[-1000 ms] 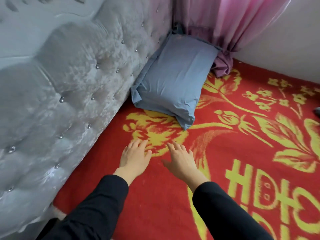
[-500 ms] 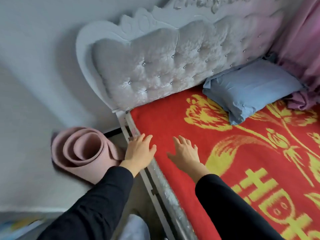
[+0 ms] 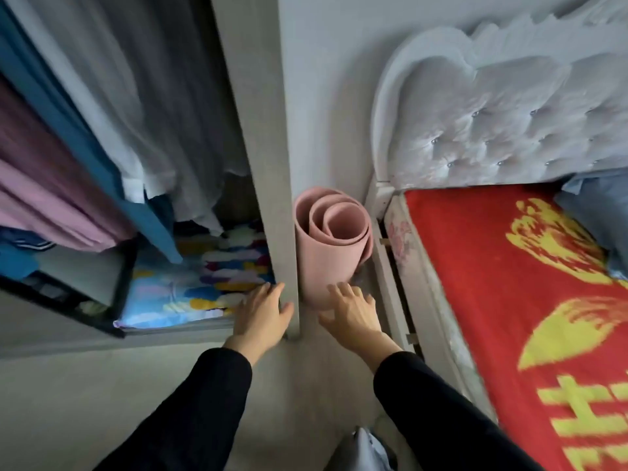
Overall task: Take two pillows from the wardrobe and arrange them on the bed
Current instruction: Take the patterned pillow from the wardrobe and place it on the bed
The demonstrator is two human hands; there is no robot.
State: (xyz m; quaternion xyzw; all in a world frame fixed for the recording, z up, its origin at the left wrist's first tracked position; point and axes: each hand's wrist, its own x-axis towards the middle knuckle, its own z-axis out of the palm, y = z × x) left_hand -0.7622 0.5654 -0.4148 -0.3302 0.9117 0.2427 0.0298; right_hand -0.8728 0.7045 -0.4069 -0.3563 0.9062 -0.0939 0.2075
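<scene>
Nearest the camera, two black sleeves [image 3: 190,413] are seen reaching forward over a pale grey floor [image 3: 68,402]. The left hand [image 3: 261,314] is held open with its fingers loosely spread, and nothing is gripped; it is seen at the near edge of the open grey wardrobe's side panel [image 3: 268,164], though contact cannot be told. The right hand [image 3: 350,312] is likewise spread wide and empty, seen in front of the lower part of an upright rolled pink foam mat [image 3: 326,263], which is stood between the wardrobe and the bed frame [image 3: 384,266].

On the wardrobe's bottom shelf, left of the left hand, a soft multicoloured patterned bundle [image 3: 204,277] is laid; whether it is a pillow cannot be told. Above it, grey hanging garments [image 3: 153,96], a blue garment [image 3: 85,147] and purple-pink cloths [image 3: 44,198] are hung.

To the right, the bed is covered by a red blanket with yellow motifs [image 3: 475,266]. At its far end, a blue-grey fabric pillow [image 3: 594,212] is laid against the white tufted velvet headboard [image 3: 509,130], only partly in view.
</scene>
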